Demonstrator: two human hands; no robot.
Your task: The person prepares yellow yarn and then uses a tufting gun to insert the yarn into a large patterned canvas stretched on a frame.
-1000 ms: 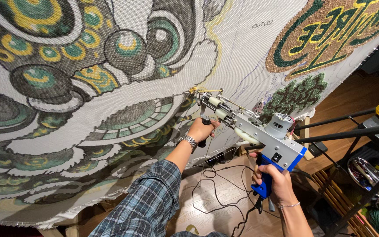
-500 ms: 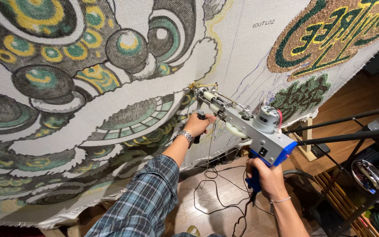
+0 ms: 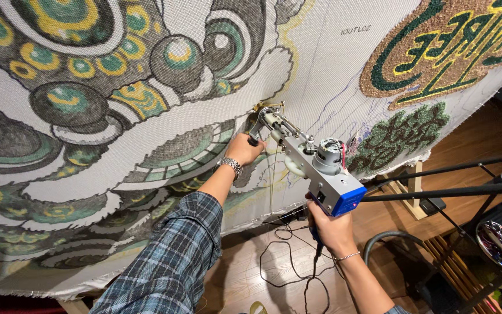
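A grey tufting gun (image 3: 306, 157) with a blue rear block points its brass needle tip at a large stretched cloth (image 3: 321, 75) bearing a green, yellow and grey tufted creature design. My left hand (image 3: 244, 148), with a metal watch on the wrist and a plaid sleeve behind it, grips the gun's front handle close to the cloth. Lower down, my right hand (image 3: 332, 228) is closed around the blue rear grip under the motor. A thin yarn strand runs along the gun towards the needle.
A black power cord (image 3: 289, 273) loops over the wooden floor below the gun. Black metal stand bars (image 3: 437, 192) cross at the right, above a grey hose (image 3: 382, 241). A green and gold tufted emblem (image 3: 437, 52) fills the cloth's upper right.
The gun and both hands have shifted slightly left and up along the cloth, with the needle tip still at the same tufted edge. The view has also moved closer.
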